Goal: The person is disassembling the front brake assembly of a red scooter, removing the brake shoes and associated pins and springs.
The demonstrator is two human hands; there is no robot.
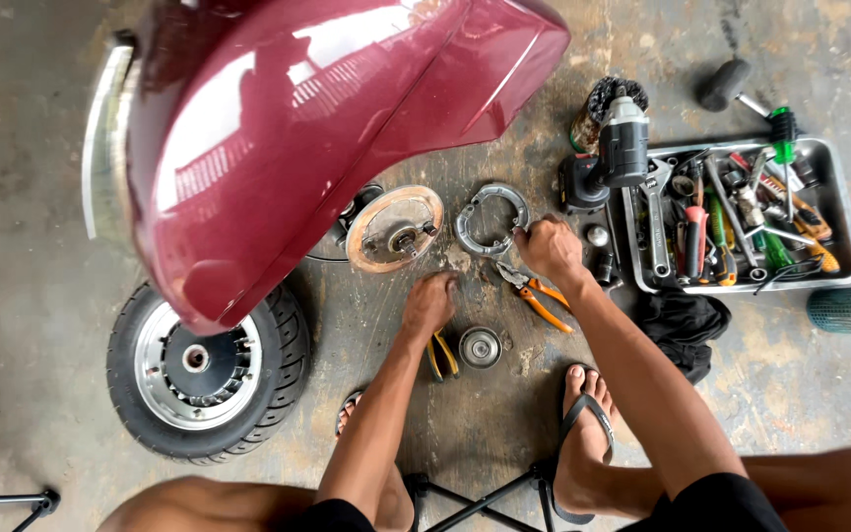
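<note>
— What are you working on down there?

— I am crouching beside the maroon scooter body (327,128), and my right hand (548,246) is pinching the rim of the brake shoe assembly (490,219) lying on the floor just right of the brake drum plate (395,228).

— And the left hand (429,303)?

— It is pressing down on the concrete below that plate, fingers closed; I cannot tell whether it is holding anything. Yellow-handled pliers (442,355) are lying just under it. I judge the shoes need a firmer two-handed hold next.
</note>
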